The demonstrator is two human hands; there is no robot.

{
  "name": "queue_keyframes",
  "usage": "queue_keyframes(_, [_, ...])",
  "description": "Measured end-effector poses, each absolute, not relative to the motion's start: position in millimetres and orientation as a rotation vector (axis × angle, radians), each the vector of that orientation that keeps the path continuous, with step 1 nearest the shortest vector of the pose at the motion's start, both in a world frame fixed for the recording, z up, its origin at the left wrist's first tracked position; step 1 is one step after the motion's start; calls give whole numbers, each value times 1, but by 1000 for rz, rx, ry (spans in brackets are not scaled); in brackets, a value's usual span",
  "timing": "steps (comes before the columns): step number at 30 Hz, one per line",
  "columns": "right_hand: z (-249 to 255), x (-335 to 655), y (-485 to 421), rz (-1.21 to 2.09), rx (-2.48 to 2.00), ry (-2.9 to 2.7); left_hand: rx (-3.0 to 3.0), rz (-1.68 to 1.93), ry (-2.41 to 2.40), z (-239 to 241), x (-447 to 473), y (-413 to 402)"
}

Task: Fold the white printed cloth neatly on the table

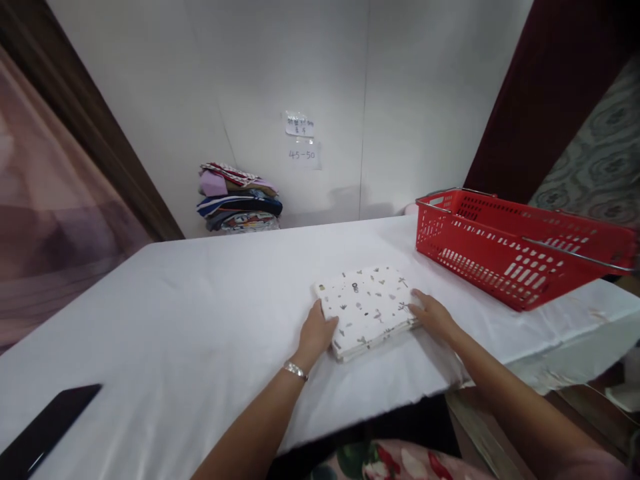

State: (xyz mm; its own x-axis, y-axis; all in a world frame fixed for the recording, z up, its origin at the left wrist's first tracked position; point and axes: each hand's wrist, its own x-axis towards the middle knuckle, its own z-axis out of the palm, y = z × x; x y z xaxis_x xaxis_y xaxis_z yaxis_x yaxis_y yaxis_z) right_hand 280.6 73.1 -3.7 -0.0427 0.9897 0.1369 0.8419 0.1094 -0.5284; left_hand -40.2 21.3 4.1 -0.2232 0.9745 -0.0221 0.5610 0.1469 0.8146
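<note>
A folded white cloth (373, 303) with small grey and olive printed figures lies flat on the white-covered table (225, 300). It is folded into a neat rectangle, with several layers visible along the near edge. My left hand (315, 333), with a silver bracelet at the wrist, grips its left side, thumb on top and the other fingers partly hidden at the edge. On the opposite side my right hand (434, 317) holds the right edge, thumb over the print. Both hands are closed on the cloth.
To the right stands a red plastic basket (480, 257) with metal handles. A stack of folded fabrics (240, 200) sits at the back left by the wall, near paper signs (303, 155). A dark flat object (50, 427) lies at the front left. Pinkish drapery (55, 220) hangs at left.
</note>
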Motion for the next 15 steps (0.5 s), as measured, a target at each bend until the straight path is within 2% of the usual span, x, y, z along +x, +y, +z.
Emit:
queue_keyframes(5, [12,256,13,639,-1720,-2039,1564,853,1925,16,-70,51])
queue_keyframes(9, [32,255,-21,1126,-1570,-2080,1542,692,2014,26,-99,63])
queue_keyframes(11, [39,261,-16,1038,-1591,-2023,1553,768,2034,28,-104,55])
queue_keyframes(15, [39,265,33,578,-1508,-2013,1601,1185,2090,27,-97,10])
